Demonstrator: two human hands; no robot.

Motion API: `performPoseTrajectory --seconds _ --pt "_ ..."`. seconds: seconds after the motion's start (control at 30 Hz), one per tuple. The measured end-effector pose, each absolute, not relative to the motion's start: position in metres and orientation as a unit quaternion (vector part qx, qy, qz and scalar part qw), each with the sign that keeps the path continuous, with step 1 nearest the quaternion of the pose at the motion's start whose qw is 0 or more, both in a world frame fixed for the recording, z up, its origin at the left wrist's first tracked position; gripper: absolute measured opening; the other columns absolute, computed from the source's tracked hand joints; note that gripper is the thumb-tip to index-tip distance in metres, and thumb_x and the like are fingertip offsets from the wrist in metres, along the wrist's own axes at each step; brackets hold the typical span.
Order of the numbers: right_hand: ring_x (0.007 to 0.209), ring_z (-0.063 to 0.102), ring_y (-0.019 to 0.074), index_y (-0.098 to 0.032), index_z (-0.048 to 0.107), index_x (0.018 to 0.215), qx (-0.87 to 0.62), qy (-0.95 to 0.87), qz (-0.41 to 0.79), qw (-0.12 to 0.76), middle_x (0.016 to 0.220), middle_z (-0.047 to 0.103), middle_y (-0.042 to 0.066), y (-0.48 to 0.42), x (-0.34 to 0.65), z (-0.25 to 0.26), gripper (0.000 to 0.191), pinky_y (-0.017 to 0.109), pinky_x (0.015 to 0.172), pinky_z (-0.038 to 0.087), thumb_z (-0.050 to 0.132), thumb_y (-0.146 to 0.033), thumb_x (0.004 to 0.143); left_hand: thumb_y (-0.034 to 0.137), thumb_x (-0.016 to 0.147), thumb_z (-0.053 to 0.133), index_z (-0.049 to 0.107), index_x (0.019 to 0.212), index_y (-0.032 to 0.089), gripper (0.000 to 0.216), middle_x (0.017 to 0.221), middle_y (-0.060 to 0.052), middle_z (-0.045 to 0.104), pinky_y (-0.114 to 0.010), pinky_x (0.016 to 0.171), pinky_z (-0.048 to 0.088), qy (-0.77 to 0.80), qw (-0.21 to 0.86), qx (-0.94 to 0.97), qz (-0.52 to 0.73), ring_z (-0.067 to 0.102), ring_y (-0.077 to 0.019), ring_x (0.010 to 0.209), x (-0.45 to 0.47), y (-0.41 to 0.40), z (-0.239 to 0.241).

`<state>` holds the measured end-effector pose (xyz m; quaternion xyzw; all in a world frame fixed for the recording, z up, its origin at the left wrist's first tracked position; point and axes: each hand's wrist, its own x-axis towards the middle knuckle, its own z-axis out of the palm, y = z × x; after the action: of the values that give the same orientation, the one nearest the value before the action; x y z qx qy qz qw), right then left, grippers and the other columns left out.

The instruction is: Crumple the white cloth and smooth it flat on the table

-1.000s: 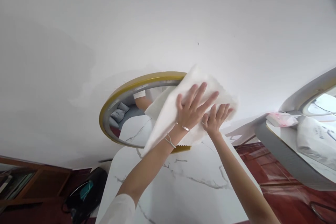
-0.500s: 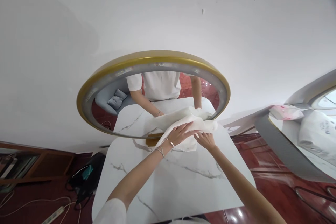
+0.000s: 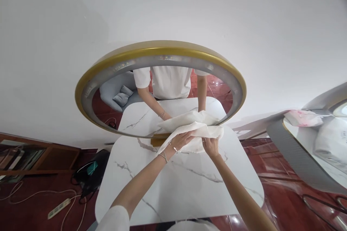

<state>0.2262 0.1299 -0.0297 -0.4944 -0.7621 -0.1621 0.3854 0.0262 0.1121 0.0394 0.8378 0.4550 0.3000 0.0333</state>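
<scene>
A thin, crumpled white cloth is bunched over the marble-patterned table, close to the lower rim of the oval mirror. My left hand grips the cloth's left part, its fingertips tucked under a fold. To the right, my right hand holds the cloth's near right edge with curled fingers, some of them hidden by the fabric. Between the hands a flap of cloth hangs down onto the tabletop. The mirror reflects both arms and the cloth.
The mirror's gold base stands on the table against the wall. At right is a second table with a pink-and-white packet and a white bag. A black bag and a power strip are at left.
The left hand's fingers, laid over the cloth before, are now partly under its fold. My right hand has turned more upright at the cloth's edge. The view has shifted slightly.
</scene>
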Motion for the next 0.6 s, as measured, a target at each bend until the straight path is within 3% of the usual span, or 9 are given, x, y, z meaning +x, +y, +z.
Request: performPoseTrajectory --seconds 0.2,0.3,0.47,0.6 --pt "0.097 0.047 0.0275 -0.02 0.059 0.065 -0.478 -0.73 -0.245 0.423 0.091 0.05 0.012 0.141 0.232 0.014 0.023 0.054 0.083 0.045 0.043 -0.013 0.08 0.03 0.095 0.033 0.067 0.103 0.03 0.035 0.118 -0.002 0.066 -0.037 0.102 0.043 0.47 0.034 0.819 0.326 0.056 -0.0218 0.119 0.033 0.119 0.062" --pt "0.1 0.048 0.0279 -0.022 0.064 0.072 -0.446 -0.735 -0.263 0.438 0.091 0.049 0.011 0.153 0.235 0.043 0.024 0.056 0.088 0.044 0.043 -0.017 0.08 0.035 0.092 0.041 0.068 0.095 0.028 0.029 0.121 -0.003 0.064 -0.041 0.107 0.04 0.494 0.03 0.791 0.36 0.048 -0.0232 0.127 0.034 0.123 0.086" --pt "0.104 0.05 0.0297 -0.025 0.07 0.085 -0.421 -0.776 -0.233 0.408 0.092 0.052 0.011 0.168 0.238 0.093 0.032 0.059 0.095 0.039 0.038 -0.029 0.083 0.052 0.086 0.048 0.067 0.082 0.026 0.033 0.124 -0.008 0.062 -0.058 0.106 0.035 0.532 -0.015 0.765 0.363 0.047 -0.0319 0.128 0.025 0.127 0.131" --pt "0.116 0.047 0.0316 -0.026 0.07 0.099 -0.355 -0.78 -0.249 0.451 0.108 0.054 0.011 0.169 0.227 0.141 0.037 0.059 0.101 0.034 0.035 -0.031 0.087 0.054 0.083 0.05 0.065 0.085 0.028 0.03 0.128 -0.005 0.06 -0.06 0.111 0.023 0.564 -0.059 0.717 0.405 0.041 -0.0322 0.132 0.016 0.128 0.161"
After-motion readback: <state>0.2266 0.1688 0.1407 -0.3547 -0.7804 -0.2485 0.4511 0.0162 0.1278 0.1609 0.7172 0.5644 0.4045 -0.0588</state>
